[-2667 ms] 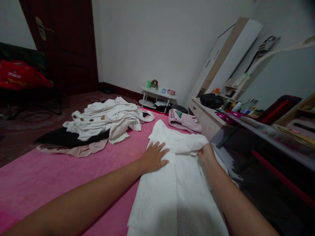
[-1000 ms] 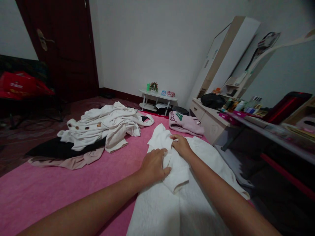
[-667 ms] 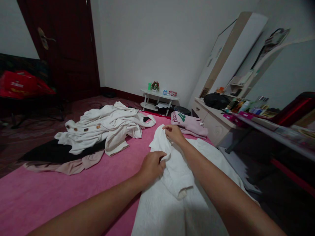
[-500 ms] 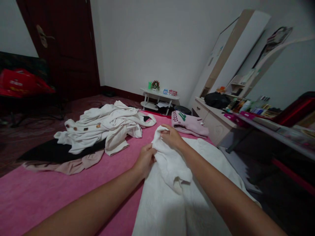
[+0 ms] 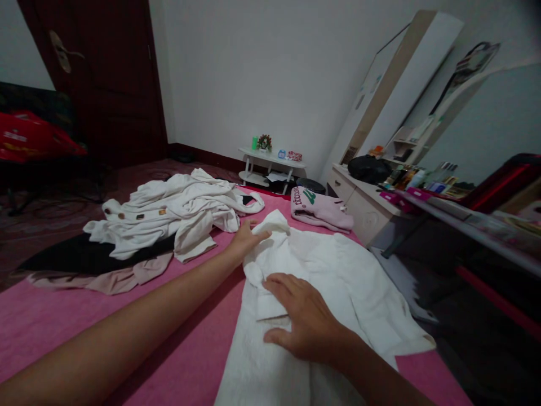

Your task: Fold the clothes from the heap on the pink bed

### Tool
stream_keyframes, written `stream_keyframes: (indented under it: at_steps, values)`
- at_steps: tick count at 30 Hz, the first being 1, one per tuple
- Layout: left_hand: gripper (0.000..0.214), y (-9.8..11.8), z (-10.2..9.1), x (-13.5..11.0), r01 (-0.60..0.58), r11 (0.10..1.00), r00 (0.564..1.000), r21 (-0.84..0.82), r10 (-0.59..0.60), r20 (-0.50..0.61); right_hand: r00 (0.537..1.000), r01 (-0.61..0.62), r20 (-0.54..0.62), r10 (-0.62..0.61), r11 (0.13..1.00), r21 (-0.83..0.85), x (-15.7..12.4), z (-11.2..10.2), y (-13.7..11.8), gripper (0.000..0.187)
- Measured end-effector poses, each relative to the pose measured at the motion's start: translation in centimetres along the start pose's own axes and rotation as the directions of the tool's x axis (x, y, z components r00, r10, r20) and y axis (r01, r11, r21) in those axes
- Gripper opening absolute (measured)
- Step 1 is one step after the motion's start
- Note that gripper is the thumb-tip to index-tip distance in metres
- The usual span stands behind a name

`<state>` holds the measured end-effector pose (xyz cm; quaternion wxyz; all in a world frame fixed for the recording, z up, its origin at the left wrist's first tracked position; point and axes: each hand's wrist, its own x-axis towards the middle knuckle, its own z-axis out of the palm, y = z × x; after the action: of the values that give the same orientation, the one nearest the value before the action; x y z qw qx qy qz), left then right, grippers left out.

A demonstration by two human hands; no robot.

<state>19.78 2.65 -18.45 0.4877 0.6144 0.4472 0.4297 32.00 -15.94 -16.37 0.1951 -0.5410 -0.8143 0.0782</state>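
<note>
Dim, greyish light, wide-angle stretch toward the edges.

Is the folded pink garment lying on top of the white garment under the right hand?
No, the folded pink garment lies on the pink cover, beyond the white garment.

There was just one cam, worn on the head, facing forward and kinda down. It sat pretty close to the hands (image 5: 306,318), with the pink bedding (image 5: 181,352) below and the wall (image 5: 253,67) way back.
</note>
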Motion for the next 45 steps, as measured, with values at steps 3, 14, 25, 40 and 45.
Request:
stream_keyframes:
  at_steps: [3,14,25,40,45]
  values:
    - [0.035,1.0,-0.1,2.4,-0.147,0.923,0.986,0.356,0.109,0.125,0.999,-0.018,0.033,0.024,0.988,-0.156,0.4,0.7,-0.2,0.042]
    - [0.036,6.7,1.6,3.9,-0.188,0.93,0.936,0.315,0.073,0.344,0.872,-0.155,-0.23,0.433,0.688,0.709,3.1,-0.2,-2.6,0.0]
    - [0.036,3.9,1.6,0.4,-0.039,0.987,0.939,-0.153,0.089,0.333,0.741,0.059,0.201,0.64,-0.362,0.93,1.0,1.4,-3.3,0.04]
    - [0.04,0.6,-0.6,-6.5,-0.723,0.614,0.635,0.316,0.412,0.654,0.784,-0.523,0.374,0.495,0.205,0.827,-2.7,1.7,-2.4,0.024]
    - [0.063,-1.0,-0.2,-8.2,-0.758,0.498,0.581,0.421,0.225,0.782,0.81,-0.49,0.031,0.586,0.645,0.587,-3.4,-1.3,0.5,0.015]
